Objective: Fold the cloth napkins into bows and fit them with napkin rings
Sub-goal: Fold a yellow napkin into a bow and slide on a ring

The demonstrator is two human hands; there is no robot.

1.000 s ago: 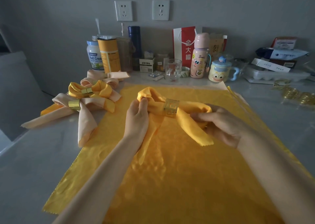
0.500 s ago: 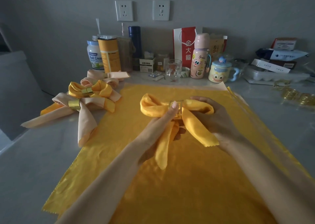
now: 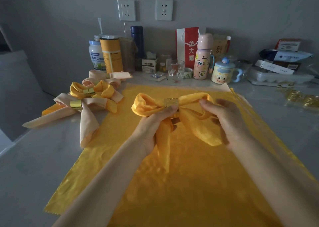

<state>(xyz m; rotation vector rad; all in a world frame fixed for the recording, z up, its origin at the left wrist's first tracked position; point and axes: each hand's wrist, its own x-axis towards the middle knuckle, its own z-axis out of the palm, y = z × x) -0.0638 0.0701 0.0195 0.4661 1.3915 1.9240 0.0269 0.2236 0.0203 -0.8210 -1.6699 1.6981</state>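
A yellow napkin bow (image 3: 148,104) with a gold napkin ring (image 3: 170,102) round its middle is held above a flat yellow napkin (image 3: 189,183) spread on the table. My left hand (image 3: 155,126) grips the bow's centre just below the ring, with one tail hanging through the palm. My right hand (image 3: 222,118) pinches the right loop at its top, the other tail draped under its fingers. Finished bows lie at the left: a yellow one (image 3: 91,91) and a peach one (image 3: 76,106), each with a gold ring, and further peach ones behind them.
Loose gold rings (image 3: 300,97) lie on the table at the right. Along the wall stand jars, a pink bottle (image 3: 202,57), a glass (image 3: 176,70), a lidded mug (image 3: 222,71) and boxes. The grey table edge runs down the left side.
My left hand has gone from the left loop to the bow's centre under the ring. My right hand shifted to the top of the right loop, and both loops look spread wider.
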